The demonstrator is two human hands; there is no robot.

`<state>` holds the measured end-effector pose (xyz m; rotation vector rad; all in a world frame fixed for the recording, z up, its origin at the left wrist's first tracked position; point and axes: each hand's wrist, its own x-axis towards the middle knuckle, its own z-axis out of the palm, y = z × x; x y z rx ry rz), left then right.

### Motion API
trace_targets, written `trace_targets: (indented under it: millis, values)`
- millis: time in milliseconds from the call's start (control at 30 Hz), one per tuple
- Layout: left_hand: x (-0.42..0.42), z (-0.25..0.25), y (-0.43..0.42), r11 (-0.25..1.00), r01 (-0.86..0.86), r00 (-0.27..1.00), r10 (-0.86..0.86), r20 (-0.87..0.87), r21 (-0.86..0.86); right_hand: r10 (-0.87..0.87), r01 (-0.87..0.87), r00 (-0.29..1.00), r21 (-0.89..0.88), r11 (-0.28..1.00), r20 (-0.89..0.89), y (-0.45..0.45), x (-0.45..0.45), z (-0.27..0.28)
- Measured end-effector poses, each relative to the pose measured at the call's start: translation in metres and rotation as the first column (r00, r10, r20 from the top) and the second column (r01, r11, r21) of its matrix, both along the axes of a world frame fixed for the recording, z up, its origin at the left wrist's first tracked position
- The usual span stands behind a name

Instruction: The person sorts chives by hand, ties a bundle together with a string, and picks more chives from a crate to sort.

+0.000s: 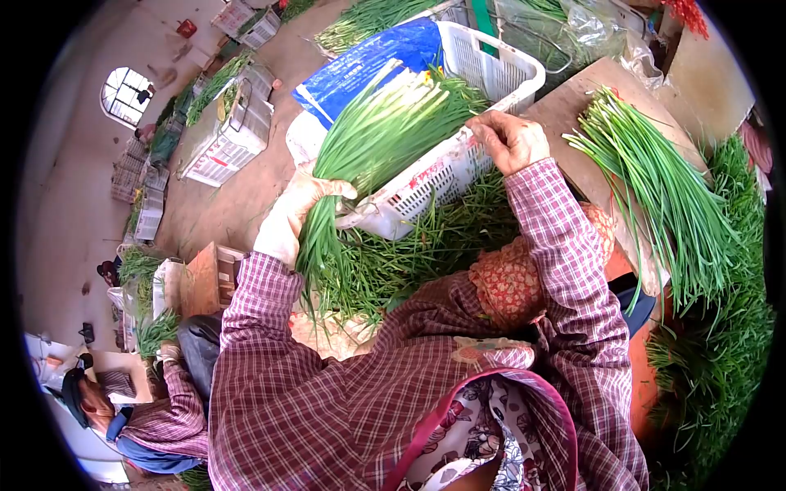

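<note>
Bunch of green stalks (393, 123): long, slender, flat-looking leaves, pale to whitish at the root end, bright green along the remainder. Loosely fanned; no tie is visible on the exposed portion. The bunch lies on its side in the white crate (430, 182), root ends pointing toward the crate's far end. Leaf tips spill past the near end and hang downward, gathered there in the left hand (307, 200). White crate: slotted walls, red markings on the long wall nearest the wearer, visibly soiled near that wall's lower corner. The right hand (509, 139) is at that wall's rim, fingers curled; contact cannot be confirmed.
</note>
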<state>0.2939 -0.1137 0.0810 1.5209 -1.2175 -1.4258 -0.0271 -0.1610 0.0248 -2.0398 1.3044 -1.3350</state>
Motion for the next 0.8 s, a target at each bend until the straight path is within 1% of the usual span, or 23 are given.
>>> trace_targets:
  millis: [33,67,100,133,167,233,267,300,333,367,400,433,467,500,567,600,700,733,767,800]
  values:
    - [0.003,-0.007,-0.002,1.0,0.001,1.0,-0.001,0.002,-0.001,0.01,-0.014,0.997,0.052,0.999,0.081,0.0,0.002,0.003]
    - [-0.002,-0.006,-0.002,0.999,0.049,0.998,-0.048,-0.038,0.021,0.007,-0.015,0.993,0.065,0.998,0.117,0.0,0.004,0.006]
    - [-0.005,-0.004,-0.001,0.994,0.096,0.992,-0.093,-0.08,0.041,0.007,-0.015,0.993,0.065,0.998,0.117,0.001,0.007,0.006]
    - [-0.01,-0.004,0.006,0.996,0.056,0.994,-0.05,-0.093,0.067,0.007,-0.02,0.988,0.083,0.996,0.154,0.001,0.009,0.006]
    - [-0.016,-0.001,0.01,0.996,0.054,0.994,-0.048,-0.094,0.065,0.007,-0.027,0.982,0.1,0.995,0.191,0.0,0.011,0.007]
    - [-0.02,0.003,0.015,0.978,0.083,0.965,-0.03,-0.26,0.193,0.011,-0.031,0.979,0.094,0.995,0.204,-0.002,0.015,0.004]
    - [-0.017,-0.003,0.015,0.973,0.065,0.967,-0.007,-0.254,0.221,0.011,-0.033,0.973,0.092,0.995,0.232,-0.002,0.016,0.002]
    - [-0.015,-0.008,0.016,0.973,0.065,0.967,-0.007,-0.253,0.221,0.009,-0.034,0.966,0.091,0.995,0.259,-0.003,0.017,-0.001]
    - [-0.014,-0.012,0.018,0.976,0.1,0.962,-0.045,-0.271,0.194,0.007,-0.019,0.967,0.045,0.999,0.254,-0.006,0.019,-0.006]
    - [-0.014,-0.016,0.017,0.976,0.137,0.954,-0.085,-0.287,0.167,0.003,-0.015,0.967,0.047,0.999,0.255,-0.003,0.019,-0.001]
    - [-0.009,-0.022,0.012,0.963,0.192,0.948,-0.132,-0.29,0.191,-0.026,0.033,0.977,-0.032,0.999,0.211,0.0,0.02,0.005]
    - [-0.006,-0.027,0.011,0.961,0.195,0.948,-0.134,-0.29,0.195,-0.058,0.078,0.984,-0.111,0.991,0.168,0.002,0.02,0.01]
    - [-0.006,-0.029,0.012,0.958,0.181,0.944,-0.107,-0.311,0.222,-0.075,0.085,0.992,-0.094,0.992,0.097,0.004,0.02,0.016]
    - [-0.006,-0.03,0.013,0.954,0.168,0.94,-0.079,-0.331,0.249,-0.079,0.088,0.992,-0.092,0.992,0.098,0.003,0.023,0.017]
    - [-0.014,-0.025,0.018,0.96,0.175,0.939,-0.097,-0.331,0.216,-0.181,0.16,0.978,-0.182,0.97,-0.104,-0.003,0.027,0.02]
    - [-0.018,-0.022,0.02,0.966,0.179,0.937,-0.111,-0.331,0.184,-0.183,0.163,0.978,-0.181,0.97,-0.103,-0.006,0.03,0.021]
    - [-0.017,-0.026,0.02,0.963,0.208,0.924,-0.135,-0.358,0.174,-0.209,0.189,0.946,-0.101,0.977,-0.248,-0.014,0.036,0.02]
    - [-0.016,-0.029,0.02,0.962,0.208,0.924,-0.134,-0.358,0.175,-0.209,0.175,0.948,-0.156,0.972,-0.24,-0.017,0.037,0.017]
    - [-0.014,-0.032,0.021,0.962,0.177,0.925,-0.091,-0.368,0.207,-0.208,0.175,0.948,-0.154,0.972,-0.239,-0.018,0.037,0.017]
    - [-0.012,-0.034,0.021,0.96,0.145,0.925,-0.046,-0.378,0.238,-0.214,0.163,0.953,-0.23,0.959,-0.215,-0.018,0.036,0.016]
